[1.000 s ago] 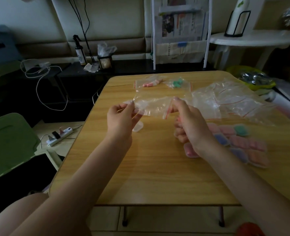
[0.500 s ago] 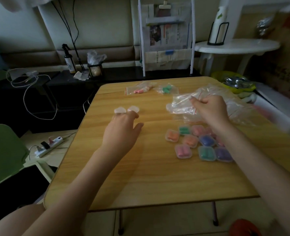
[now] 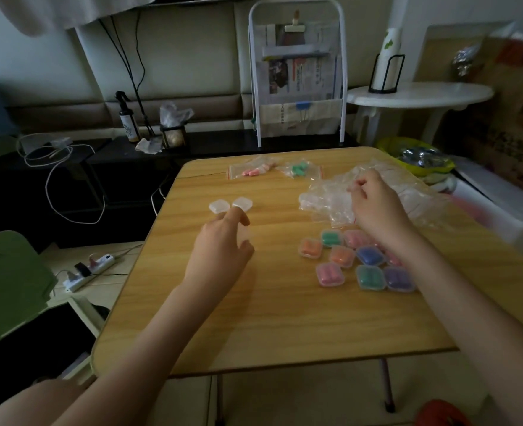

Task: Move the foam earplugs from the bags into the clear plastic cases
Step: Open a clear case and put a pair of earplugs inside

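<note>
Two bags of loose earplugs lie at the far edge of the wooden table (image 3: 285, 318): the pink-earplug bag (image 3: 252, 170) on the left, the green-earplug bag (image 3: 300, 170) just beside it on the right, both flat and apart from either hand. Nearer us, left of centre, we note two empty clear cases (image 3: 230, 205) side by side, touching or nearly so. Our left hand (image 3: 220, 256) reaches toward them, fingers loosely spread and grasping nothing; the fingertips (image 3: 235, 214) sit at the near edge of the right-hand case, though we cannot tell whether they touch it. On the right half of the table lies a heap of crumpled empty bags (image 3: 324, 202). Our right hand (image 3: 374, 204) rests on that heap with fingers curled, pinching the plastic at the top of the pile. In front of the heap, a cluster of filled cases (image 3: 355, 261) sits closely packed: orange, green, pink, blue and purple plugs visible through the lids, some partly hidden by the right forearm. Beyond the table: a white metal rack (image 3: 297, 72) holding newspapers, a round white side table (image 3: 420, 95) to the right, a dark spray bottle (image 3: 128, 118) on a low black bench, and a white power strip (image 3: 89, 270) on the floor to the left.
</note>
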Available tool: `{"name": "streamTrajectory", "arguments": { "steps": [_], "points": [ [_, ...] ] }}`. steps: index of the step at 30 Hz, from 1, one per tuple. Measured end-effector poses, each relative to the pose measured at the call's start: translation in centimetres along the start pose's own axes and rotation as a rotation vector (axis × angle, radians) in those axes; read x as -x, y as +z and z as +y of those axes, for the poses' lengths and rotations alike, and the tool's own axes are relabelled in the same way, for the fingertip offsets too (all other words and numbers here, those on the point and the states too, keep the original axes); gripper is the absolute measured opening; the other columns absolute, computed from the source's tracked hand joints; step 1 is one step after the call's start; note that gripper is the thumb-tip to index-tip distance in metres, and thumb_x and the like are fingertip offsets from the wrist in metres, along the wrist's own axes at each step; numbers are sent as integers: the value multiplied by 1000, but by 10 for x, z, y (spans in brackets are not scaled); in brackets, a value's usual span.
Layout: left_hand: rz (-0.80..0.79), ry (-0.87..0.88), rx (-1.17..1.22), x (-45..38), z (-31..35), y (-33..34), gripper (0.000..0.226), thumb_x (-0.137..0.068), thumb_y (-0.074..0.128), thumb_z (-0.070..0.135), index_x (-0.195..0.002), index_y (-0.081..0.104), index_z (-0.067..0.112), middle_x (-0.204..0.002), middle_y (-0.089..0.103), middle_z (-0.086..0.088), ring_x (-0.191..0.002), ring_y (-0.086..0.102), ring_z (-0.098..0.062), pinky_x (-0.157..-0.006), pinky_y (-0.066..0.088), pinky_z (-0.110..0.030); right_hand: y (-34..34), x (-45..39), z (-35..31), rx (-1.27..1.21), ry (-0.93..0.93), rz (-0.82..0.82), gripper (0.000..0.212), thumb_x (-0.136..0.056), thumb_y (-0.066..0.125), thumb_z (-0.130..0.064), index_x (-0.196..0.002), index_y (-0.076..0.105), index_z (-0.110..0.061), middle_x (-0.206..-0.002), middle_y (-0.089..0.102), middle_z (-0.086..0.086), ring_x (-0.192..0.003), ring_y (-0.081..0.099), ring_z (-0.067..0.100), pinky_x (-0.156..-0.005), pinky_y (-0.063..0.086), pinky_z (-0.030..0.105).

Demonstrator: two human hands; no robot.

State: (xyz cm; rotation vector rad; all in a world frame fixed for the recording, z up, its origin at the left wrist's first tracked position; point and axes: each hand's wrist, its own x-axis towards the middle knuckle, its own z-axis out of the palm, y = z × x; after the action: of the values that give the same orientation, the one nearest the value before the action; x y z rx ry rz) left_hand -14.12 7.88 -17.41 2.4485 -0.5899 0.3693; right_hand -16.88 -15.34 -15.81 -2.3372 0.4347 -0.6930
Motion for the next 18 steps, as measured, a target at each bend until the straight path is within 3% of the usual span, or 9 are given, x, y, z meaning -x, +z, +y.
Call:
{"name": "streamTrajectory", "arguments": {
  "steps": [3,6,8,11,15,18],
  "points": [
    [38,85,76,6,8,5,32,-82,65,15,-106,44,18,-102,52,3,-92,54,-19,-76,49,-33,-1,18,-17,-84,-95,-164,17,-102,37,-19,-112,51,-23,-78,57,0,-50,43,10,-41,32,18],
    [27,200,104,10,15,12,36,-80,66,13,-106,42,16,-109,56,0,-104,49,-19,-79,49,-36,4,33,-32,-141,-165,-354,21,-102,38,-26,-108,59,-24,-65,52,-7,-53,49,8,-49,35,21],
    [24,285,102,12,17,17,38,-78,68,13,-107,43,13,-113,58,-1,-107,48,-20,-80,48,-34,8,41,-38,-162,-155,-470,29,-99,39,-40,-108,59,-20,-67,56,-7,-54,55,-1,-55,43,23],
    [12,364,86,12,19,25,43,-77,70,12,-111,44,12,-112,59,-1,-104,49,-18,-76,45,-28,10,49,-41,-127,-84,-609,45,-87,44,-62,-109,54,-24,-69,67,7,-52,61,14,-50,49,29],
    [-9,436,100,10,23,33,53,-74,73,11,-119,44,11,-120,61,-7,-113,53,-25,-78,52,-34,9,49,-29,-204,7,-588,37,-83,64,-50,-106,54,-23,-51,63,6,-43,59,15,-43,43,21],
    [2,445,146,8,30,37,53,-77,74,15,-122,46,11,-122,60,-6,-111,56,-21,-82,52,-32,4,45,-21,-206,27,-533,32,-81,66,-51,-98,61,-24,-59,66,-4,-53,62,3,-49,45,16]
  ]
}}
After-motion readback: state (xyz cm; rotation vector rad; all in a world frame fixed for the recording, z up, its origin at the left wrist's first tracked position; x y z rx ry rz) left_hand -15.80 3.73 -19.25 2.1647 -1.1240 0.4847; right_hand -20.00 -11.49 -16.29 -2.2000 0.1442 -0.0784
